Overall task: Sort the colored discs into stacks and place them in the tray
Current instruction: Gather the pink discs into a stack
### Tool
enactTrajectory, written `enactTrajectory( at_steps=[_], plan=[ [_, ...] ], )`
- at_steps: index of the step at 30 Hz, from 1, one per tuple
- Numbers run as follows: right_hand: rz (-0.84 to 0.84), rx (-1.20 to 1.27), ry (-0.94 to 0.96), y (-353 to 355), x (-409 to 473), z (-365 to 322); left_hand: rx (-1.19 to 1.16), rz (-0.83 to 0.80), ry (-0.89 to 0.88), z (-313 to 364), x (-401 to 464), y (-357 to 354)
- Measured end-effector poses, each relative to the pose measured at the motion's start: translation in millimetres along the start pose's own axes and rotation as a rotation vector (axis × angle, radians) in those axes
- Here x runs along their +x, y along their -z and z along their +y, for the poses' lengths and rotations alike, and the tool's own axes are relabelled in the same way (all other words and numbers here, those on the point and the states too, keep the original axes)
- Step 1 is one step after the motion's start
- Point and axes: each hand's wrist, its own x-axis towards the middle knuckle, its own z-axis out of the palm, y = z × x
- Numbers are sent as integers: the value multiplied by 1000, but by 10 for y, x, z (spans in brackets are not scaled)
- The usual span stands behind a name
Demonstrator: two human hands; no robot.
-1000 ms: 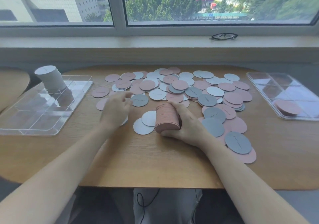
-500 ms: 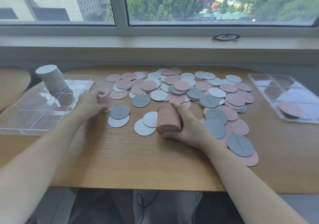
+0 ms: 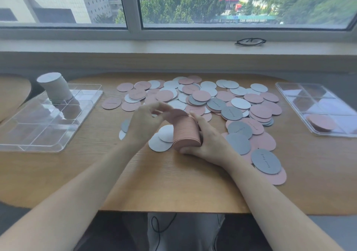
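Note:
My right hand (image 3: pixel 209 138) grips a tall stack of pink discs (image 3: pixel 185 132) standing tilted on the wooden table (image 3: pixel 173 183). My left hand (image 3: pixel 146 121) pinches a single pink disc (image 3: pixel 176 113) and holds it at the top of that stack. Loose pink, white and grey discs (image 3: pixel 222 103) lie spread over the table behind and to the right. A clear compartment tray (image 3: pixel 38 127) on the left holds a tall white stack (image 3: pixel 55 89). A second clear tray (image 3: pixel 326 115) on the right holds a low pink stack (image 3: pixel 321 123).
Two white discs (image 3: pixel 164 136) lie just left of the held stack. A grey disc (image 3: pixel 266 160) lies near my right forearm. Black glasses (image 3: pixel 250 41) rest on the window sill. A second wooden tabletop (image 3: pixel 11 94) shows at the far left.
My left hand took a pink disc from the table's left side and brought it right, onto the top of the stack. My right hand kept its grip on the stack.

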Motion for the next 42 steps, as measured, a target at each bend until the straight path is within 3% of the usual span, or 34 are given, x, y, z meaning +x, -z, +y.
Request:
enactTrajectory(
  at_steps=[7,10,14,21,30,42],
  plan=[
    [25,-16,31,-1,13,-10,-4,-155,26,-117,-95,-208],
    [27,-42,45,6,21,-23,107,-255,20,-169,-180,-225],
    [9,-58,33,10,3,-18,67,-412,-3,-136,-305,-302],
    [-2,-56,16,64,-57,-58,42,-232,-27,-88,158,-280],
    [-19,-8,2,150,-68,-9,470,-349,-177,-175,765,-555],
    [-17,7,27,123,-44,-14,548,-399,-84,-168,1016,-687]
  ],
)
